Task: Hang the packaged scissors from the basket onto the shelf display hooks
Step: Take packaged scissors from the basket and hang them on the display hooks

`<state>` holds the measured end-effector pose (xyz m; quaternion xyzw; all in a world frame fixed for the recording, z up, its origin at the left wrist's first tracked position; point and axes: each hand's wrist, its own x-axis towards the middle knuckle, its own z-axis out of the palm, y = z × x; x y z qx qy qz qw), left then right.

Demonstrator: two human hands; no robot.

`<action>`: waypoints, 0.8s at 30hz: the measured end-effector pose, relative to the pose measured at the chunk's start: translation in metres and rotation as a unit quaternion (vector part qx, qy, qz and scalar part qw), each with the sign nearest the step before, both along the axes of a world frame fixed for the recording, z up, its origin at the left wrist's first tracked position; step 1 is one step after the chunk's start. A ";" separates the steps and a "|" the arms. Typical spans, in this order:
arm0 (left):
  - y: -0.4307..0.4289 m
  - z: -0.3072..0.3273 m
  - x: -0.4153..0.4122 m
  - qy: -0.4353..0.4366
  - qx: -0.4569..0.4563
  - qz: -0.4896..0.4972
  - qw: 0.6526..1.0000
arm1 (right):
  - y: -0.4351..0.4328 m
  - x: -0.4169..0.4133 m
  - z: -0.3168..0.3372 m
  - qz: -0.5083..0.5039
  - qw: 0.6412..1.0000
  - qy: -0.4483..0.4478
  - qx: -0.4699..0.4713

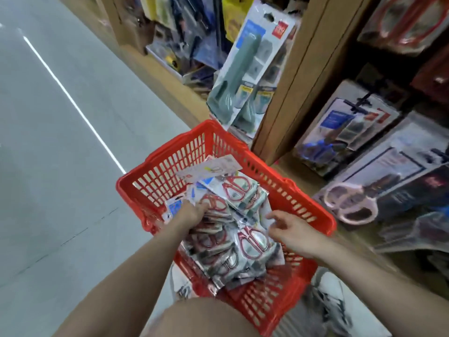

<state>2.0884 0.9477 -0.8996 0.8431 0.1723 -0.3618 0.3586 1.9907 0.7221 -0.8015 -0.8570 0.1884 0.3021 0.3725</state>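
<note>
A red plastic basket [170, 164] stands on the floor in front of me, filled with several packaged scissors [252, 242] with red handles. My left hand [192, 212] reaches into the left side of the pile, its fingers closed around packages there. Over the right side of the pile hovers my right hand [291, 229], fingers spread, fingertips touching a package edge. Shelf display hooks [359, 104] on the right carry hanging scissor packs.
Wooden shelving [298, 76] runs along the right with hanging packs, among them green-handled tools [243, 69] and pink-handled scissors [349, 203]. Grey floor [60, 142] with a white line lies on the left. My knee and a white shoe [328, 293] are near the basket.
</note>
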 end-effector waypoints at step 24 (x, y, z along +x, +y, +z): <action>0.021 0.128 -0.081 0.126 -0.326 0.210 0.913 | 0.050 -0.003 -0.032 -0.339 0.857 0.154 0.357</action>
